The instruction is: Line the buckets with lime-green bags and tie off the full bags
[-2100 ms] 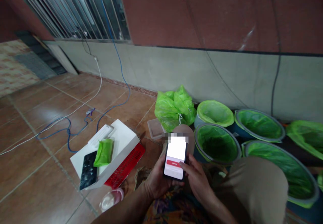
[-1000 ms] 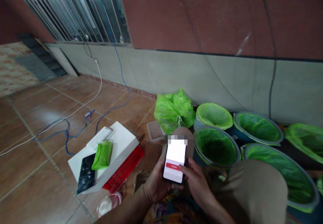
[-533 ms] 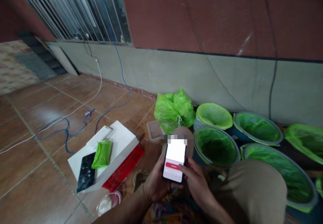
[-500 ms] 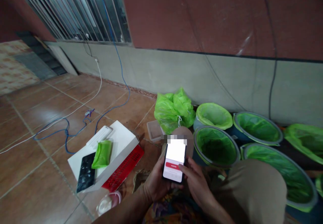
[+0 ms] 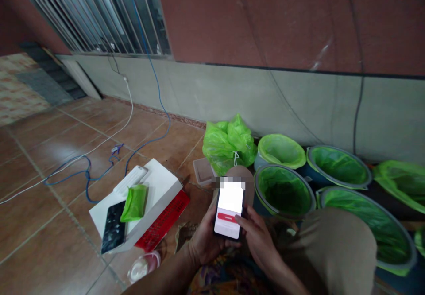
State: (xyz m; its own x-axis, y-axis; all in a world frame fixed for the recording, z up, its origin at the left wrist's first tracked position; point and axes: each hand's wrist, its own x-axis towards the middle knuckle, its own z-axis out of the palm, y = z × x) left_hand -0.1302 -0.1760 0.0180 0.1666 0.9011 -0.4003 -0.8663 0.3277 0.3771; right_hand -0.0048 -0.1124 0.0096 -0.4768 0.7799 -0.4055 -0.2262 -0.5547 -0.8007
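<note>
A glossy, glowing glass screen is shown by the phone (image 5: 228, 211), and thin, crinkled green plastic with a slight sheen is seen on the tied bag (image 5: 229, 143) and on the liners of the smooth blue plastic tubs (image 5: 283, 189). The floor (image 5: 40, 162) is laid with smooth, faintly glossy terracotta tiles. A matt white card finish is presented by the flat box (image 5: 156, 188), while the window bars (image 5: 99, 11) appear to be made of dull grey metal.

phone (image 5: 228, 212) | screen text: unreadable | red box (image 5: 164, 219) print: illegible
</note>
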